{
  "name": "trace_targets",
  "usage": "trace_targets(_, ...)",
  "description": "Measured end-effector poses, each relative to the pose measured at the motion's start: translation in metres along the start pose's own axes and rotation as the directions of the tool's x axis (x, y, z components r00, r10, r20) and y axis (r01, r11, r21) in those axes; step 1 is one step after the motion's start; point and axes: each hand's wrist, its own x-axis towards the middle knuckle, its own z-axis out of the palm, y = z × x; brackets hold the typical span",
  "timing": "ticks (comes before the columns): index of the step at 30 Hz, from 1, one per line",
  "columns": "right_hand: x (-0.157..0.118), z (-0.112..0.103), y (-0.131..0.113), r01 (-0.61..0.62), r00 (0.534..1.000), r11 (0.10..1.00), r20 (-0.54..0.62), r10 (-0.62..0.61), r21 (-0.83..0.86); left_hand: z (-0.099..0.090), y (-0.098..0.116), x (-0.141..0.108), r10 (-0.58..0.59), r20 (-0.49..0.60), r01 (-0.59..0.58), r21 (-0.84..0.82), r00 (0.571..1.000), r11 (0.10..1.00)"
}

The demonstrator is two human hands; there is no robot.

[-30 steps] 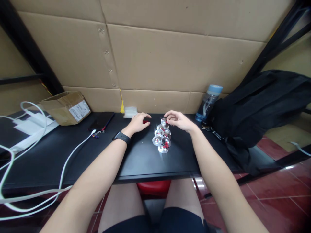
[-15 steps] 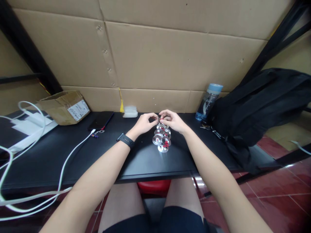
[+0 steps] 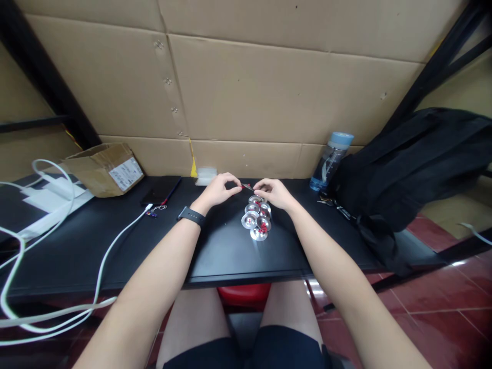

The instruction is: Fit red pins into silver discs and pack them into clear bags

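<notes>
Several shiny silver discs with red parts (image 3: 256, 220) lie bunched on the black table (image 3: 226, 261), in front of my hands. My left hand (image 3: 220, 191) pinches a small red end at its fingertips, left of the discs. Between the two hands a thin, dark and red piece (image 3: 247, 186) spans the gap, too small to make out fully. My right hand (image 3: 275, 193) is closed at the fingertips on the other end of that piece, just above the rearmost discs.
At the left are a cardboard box (image 3: 107, 170), a dark phone (image 3: 159, 190) and white cables (image 3: 100, 271). A clear plastic case (image 3: 206, 176) stands at the back. A water bottle (image 3: 331, 161) and black backpack (image 3: 411, 164) are at the right.
My left hand has moved left, away from my right hand, and the thin piece now shows between them. My right hand and the discs have hardly moved.
</notes>
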Motion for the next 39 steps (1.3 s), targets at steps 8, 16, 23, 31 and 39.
trace_targets(8, 0.002, 0.013, -0.002, 0.025, 0.999, 0.992, 0.023, -0.028, 0.124, 0.015, 0.007, 0.002, 0.059, -0.043, -0.064, -0.147, 0.997, 0.987)
trace_targets(16, -0.008, 0.006, -0.014, 0.0, 0.993, 0.957, 0.112, -0.034, 0.291, 0.014, 0.006, 0.003, 0.054, -0.098, -0.073, -0.206, 0.994, 0.976)
trace_targets(23, -0.005, -0.005, -0.006, -0.029, 0.998, 0.972, 0.064, 0.015, 0.231, -0.003, -0.018, -0.001, -0.031, -0.132, 0.02, -0.087, 0.991, 0.996)
trace_targets(31, -0.006, -0.03, -0.004, -0.005, 0.946, 0.996, 0.322, 0.034, -0.089, -0.023, -0.049, -0.008, -0.046, 0.051, 0.036, 0.188, 0.998, 0.982)
trace_targets(39, -0.01, -0.019, -0.022, 0.132, 0.829, 0.917, 0.55, 0.105, -0.375, -0.018, -0.065, -0.01, -0.074, 0.064, 0.051, 0.316, 0.995, 0.947)
